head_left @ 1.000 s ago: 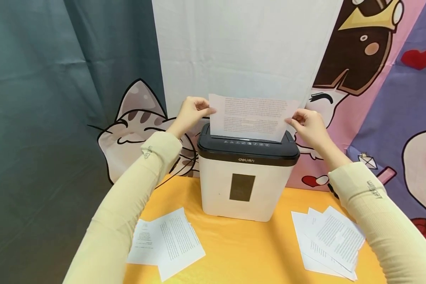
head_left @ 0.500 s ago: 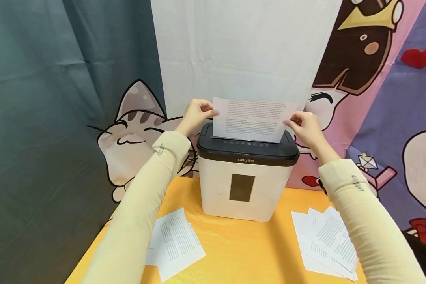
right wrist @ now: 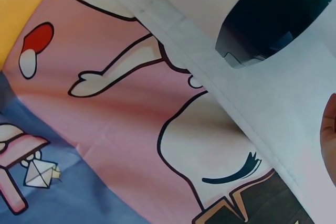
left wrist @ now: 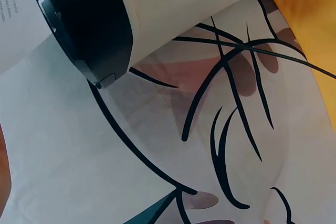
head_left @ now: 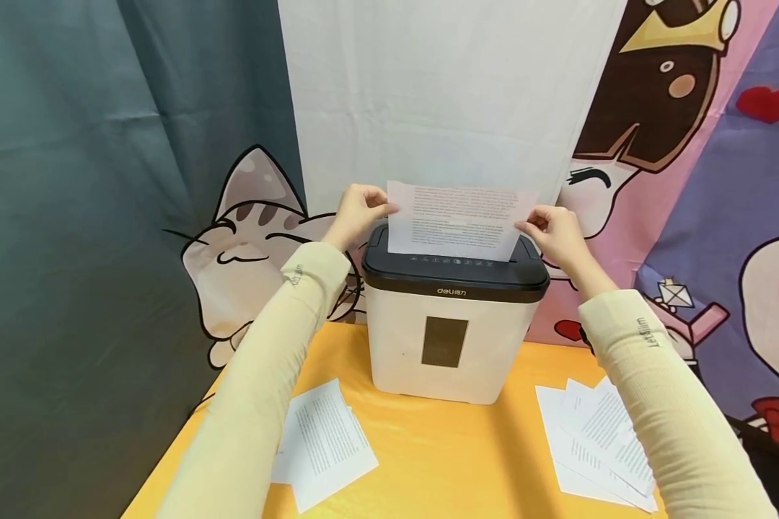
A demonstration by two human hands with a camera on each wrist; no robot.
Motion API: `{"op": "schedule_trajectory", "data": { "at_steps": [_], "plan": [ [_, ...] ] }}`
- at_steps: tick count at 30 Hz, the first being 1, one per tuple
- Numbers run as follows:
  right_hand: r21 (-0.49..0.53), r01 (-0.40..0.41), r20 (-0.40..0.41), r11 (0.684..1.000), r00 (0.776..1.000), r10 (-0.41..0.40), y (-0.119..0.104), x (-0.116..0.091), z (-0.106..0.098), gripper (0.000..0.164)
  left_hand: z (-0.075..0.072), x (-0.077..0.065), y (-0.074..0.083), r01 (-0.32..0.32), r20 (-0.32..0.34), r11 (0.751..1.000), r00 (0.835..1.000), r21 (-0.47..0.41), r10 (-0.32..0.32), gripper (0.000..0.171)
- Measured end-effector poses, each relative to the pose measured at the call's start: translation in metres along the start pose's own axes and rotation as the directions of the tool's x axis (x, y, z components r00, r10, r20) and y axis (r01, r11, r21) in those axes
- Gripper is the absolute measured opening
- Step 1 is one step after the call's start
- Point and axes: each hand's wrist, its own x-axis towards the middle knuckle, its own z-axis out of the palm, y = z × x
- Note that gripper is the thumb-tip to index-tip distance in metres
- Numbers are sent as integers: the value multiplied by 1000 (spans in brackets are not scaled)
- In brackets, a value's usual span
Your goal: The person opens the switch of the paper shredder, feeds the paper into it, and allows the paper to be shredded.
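A printed sheet of paper (head_left: 461, 220) stands upright over the black top of a white paper shredder (head_left: 396, 339), its lower edge at the slot. My left hand (head_left: 358, 215) pinches the sheet's left edge between thumb and fingers. On the opposite edge my right hand (head_left: 555, 232) pinches it the same way. The left wrist view catches the shredder's black lid (left wrist: 86, 24), a corner of the sheet (left wrist: 18, 19) and only a sliver of the hand. In the right wrist view part of my right hand (right wrist: 329, 137) shows at the edge, below the lid (right wrist: 278, 19).
Printed sheets (head_left: 331, 440) lie on the yellow table (head_left: 441, 461) at front left, partly behind the left sleeve. Another fanned stack of sheets (head_left: 591, 447) lies at front right. Close behind the shredder hangs a cartoon-printed curtain (head_left: 454, 86).
The sheet sits lower at the slot than a second ago, with less of it showing. My left hand has moved right and down with it; the right hand has dropped slightly and shifted left.
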Motion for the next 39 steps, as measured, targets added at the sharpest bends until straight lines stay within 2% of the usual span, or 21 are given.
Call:
{"op": "schedule_trajectory", "data": {
  "at_steps": [7,14,19,24,27,32,39],
  "plan": [
    [12,-28,-1,1000,1000,28,5,-8,2,17,10,-3,-4,37,19,999,999,6,-37,16],
    [26,-6,11,1000,1000,5,12,-10,12,17,10,-8,-10,46,32,998,998,36,-47,18],
    [16,-7,14,1000,1000,7,13,-12,17,18,11,-10,-16,65,38,998,997,17,-65,18],
    [-3,-24,5,1000,1000,24,13,-17,24,17,16,-13,-18,50,19,999,999,12,-50,16],
    [-7,-48,4,999,999,48,13,-21,29,16,19,-16,-19,51,14,998,999,36,-52,15],
    [-6,-87,5,996,996,87,12,-26,36,16,22,-19,-25,84,43,992,995,90,-88,16],
    [-18,-93,19,996,995,93,9,-25,37,14,22,-22,-28,104,44,986,993,131,-111,20]
  ]
}}
